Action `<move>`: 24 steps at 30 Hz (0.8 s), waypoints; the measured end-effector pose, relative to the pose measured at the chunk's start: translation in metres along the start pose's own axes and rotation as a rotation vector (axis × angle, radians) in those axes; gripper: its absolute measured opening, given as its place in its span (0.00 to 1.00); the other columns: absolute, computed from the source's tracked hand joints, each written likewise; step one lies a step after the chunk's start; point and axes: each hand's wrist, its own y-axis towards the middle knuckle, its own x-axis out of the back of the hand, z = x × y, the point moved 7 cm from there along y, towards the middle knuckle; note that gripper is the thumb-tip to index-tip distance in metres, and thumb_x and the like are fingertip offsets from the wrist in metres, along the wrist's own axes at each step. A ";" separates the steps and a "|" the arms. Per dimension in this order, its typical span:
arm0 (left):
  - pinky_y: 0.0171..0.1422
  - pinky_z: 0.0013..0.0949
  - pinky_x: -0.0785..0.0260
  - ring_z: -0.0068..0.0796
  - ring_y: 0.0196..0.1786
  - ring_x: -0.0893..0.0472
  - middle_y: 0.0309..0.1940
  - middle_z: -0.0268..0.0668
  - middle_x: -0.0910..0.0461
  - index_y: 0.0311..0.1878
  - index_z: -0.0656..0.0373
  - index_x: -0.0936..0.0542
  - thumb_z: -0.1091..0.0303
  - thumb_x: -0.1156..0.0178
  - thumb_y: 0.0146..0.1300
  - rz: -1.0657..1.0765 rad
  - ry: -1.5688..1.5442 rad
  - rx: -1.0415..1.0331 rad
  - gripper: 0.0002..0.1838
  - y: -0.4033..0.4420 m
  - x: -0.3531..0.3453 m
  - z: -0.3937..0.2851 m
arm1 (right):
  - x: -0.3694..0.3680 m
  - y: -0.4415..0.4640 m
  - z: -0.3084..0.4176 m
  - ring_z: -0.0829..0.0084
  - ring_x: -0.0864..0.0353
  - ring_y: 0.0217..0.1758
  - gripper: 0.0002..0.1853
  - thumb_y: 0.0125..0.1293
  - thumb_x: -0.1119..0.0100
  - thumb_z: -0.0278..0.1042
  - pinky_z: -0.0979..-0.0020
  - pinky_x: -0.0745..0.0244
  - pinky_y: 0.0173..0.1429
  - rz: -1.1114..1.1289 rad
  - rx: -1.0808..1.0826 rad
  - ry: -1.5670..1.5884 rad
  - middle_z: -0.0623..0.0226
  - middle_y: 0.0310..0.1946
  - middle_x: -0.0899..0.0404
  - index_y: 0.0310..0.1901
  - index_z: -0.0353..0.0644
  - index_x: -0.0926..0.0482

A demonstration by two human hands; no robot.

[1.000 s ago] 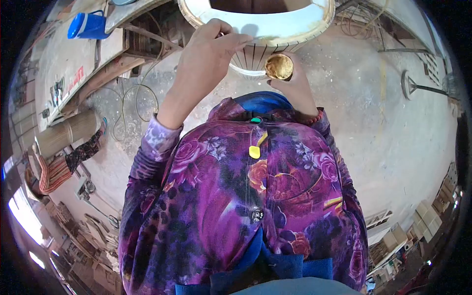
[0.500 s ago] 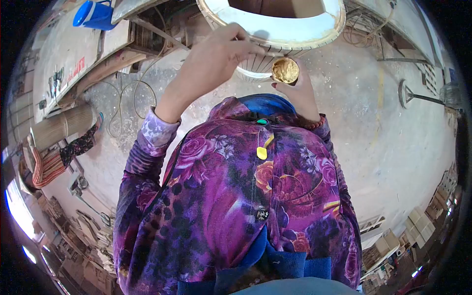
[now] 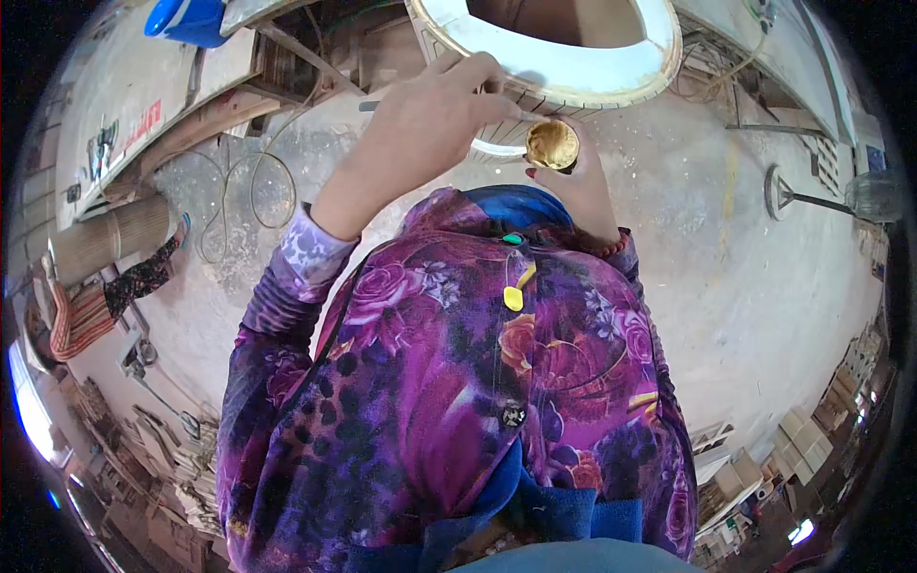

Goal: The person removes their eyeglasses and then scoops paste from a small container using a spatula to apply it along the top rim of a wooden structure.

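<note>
My right hand [image 3: 585,181] is wrapped round a small round cup [image 3: 552,144] with a yellowish-tan, paste-like inside. Its thumb, with a red nail, presses the near side. My left hand [image 3: 435,124] is closed in a pinch, its fingertips close to the cup's upper left rim. A thin grey end [image 3: 368,106] shows left of that hand; whether it belongs to something held there, I cannot tell. Just beyond both hands stands a large rounded piece [image 3: 535,62] with a white top, a wide opening and a side marked by narrow dark lines. Its lower part is partly hidden behind my hands.
Worktables flank the rounded piece, the left one [image 3: 115,86] bearing a blue container [image 3: 186,21]. A hose [image 3: 277,196] loops over the floor. A wire-like stand [image 3: 783,194] is at right. Another person's striped sleeve [image 3: 81,325] appears at far left, near a ribbed cylinder [image 3: 115,239].
My left hand has shifted slightly right and down, its fingertips nearer the cup. The grey end beside it has come into view. The view has shifted a little; the cup stays in my right hand.
</note>
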 end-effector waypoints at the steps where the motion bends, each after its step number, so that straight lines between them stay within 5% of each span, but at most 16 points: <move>1: 0.52 0.44 0.26 0.45 0.49 0.20 0.44 0.37 0.21 0.51 0.46 0.12 0.72 0.39 0.66 0.058 -0.067 -0.001 0.13 -0.001 -0.001 -0.002 | 0.000 -0.001 -0.004 0.70 0.23 0.59 0.34 0.51 0.29 0.22 0.68 0.29 0.66 0.010 -0.050 0.038 0.61 0.54 0.23 0.62 0.36 0.29; 5: 0.53 0.44 0.27 0.45 0.49 0.20 0.44 0.38 0.21 0.51 0.48 0.12 0.71 0.38 0.66 -0.098 0.001 0.107 0.13 -0.006 0.004 0.016 | -0.004 -0.001 -0.009 0.69 0.23 0.61 0.35 0.52 0.28 0.23 0.67 0.30 0.67 0.067 -0.047 0.048 0.59 0.55 0.23 0.63 0.36 0.30; 8: 0.52 0.42 0.27 0.46 0.48 0.21 0.43 0.40 0.22 0.52 0.49 0.12 0.70 0.38 0.67 -0.021 -0.030 0.057 0.12 -0.015 0.005 0.011 | -0.006 -0.002 -0.013 0.68 0.24 0.63 0.36 0.52 0.27 0.25 0.68 0.31 0.69 0.080 -0.054 -0.037 0.59 0.57 0.24 0.64 0.36 0.30; 10: 0.52 0.39 0.28 0.45 0.48 0.22 0.42 0.41 0.23 0.52 0.49 0.13 0.70 0.38 0.68 0.106 -0.339 0.176 0.12 -0.017 0.006 0.012 | -0.003 -0.005 0.000 0.68 0.25 0.65 0.37 0.53 0.26 0.26 0.67 0.31 0.69 0.096 0.009 -0.101 0.58 0.59 0.24 0.66 0.37 0.30; 12: 0.45 0.33 0.28 0.36 0.42 0.21 0.41 0.37 0.23 0.55 0.54 0.14 0.69 0.39 0.71 0.021 -0.337 0.124 0.12 -0.025 0.012 0.028 | -0.007 -0.010 0.012 0.68 0.24 0.64 0.37 0.54 0.25 0.27 0.67 0.30 0.69 0.207 0.075 -0.142 0.58 0.59 0.24 0.66 0.36 0.31; 14: 0.38 0.27 0.30 0.24 0.37 0.21 0.41 0.33 0.23 0.56 0.60 0.16 0.70 0.40 0.74 -0.100 -0.503 0.375 0.12 -0.037 0.017 0.059 | -0.002 -0.020 0.034 0.69 0.23 0.63 0.38 0.54 0.25 0.28 0.67 0.29 0.69 0.219 0.063 -0.187 0.59 0.59 0.23 0.67 0.37 0.31; 16: 0.32 0.22 0.34 0.15 0.32 0.24 0.38 0.30 0.23 0.56 0.63 0.17 0.66 0.42 0.76 -0.212 -0.647 0.424 0.13 -0.055 0.017 0.077 | 0.005 -0.029 0.038 0.69 0.22 0.64 0.37 0.55 0.25 0.27 0.68 0.27 0.69 0.133 -0.142 0.221 0.61 0.60 0.23 0.67 0.38 0.31; 21: 0.32 0.21 0.36 0.11 0.29 0.26 0.28 0.27 0.23 0.54 0.57 0.17 0.55 0.45 0.78 -0.182 -1.029 0.796 0.16 -0.083 -0.003 0.071 | 0.016 -0.013 0.096 0.70 0.24 0.65 0.38 0.56 0.26 0.21 0.66 0.21 0.64 0.121 0.108 0.061 0.61 0.61 0.24 0.68 0.36 0.32; 24: 0.36 0.23 0.29 0.16 0.32 0.23 0.31 0.30 0.21 0.55 0.59 0.18 0.58 0.44 0.77 -0.115 -1.169 0.729 0.16 -0.079 -0.022 0.057 | -0.005 0.001 0.119 0.67 0.24 0.66 0.37 0.60 0.24 0.27 0.59 0.19 0.63 0.292 0.311 -0.187 0.61 0.66 0.27 0.69 0.39 0.32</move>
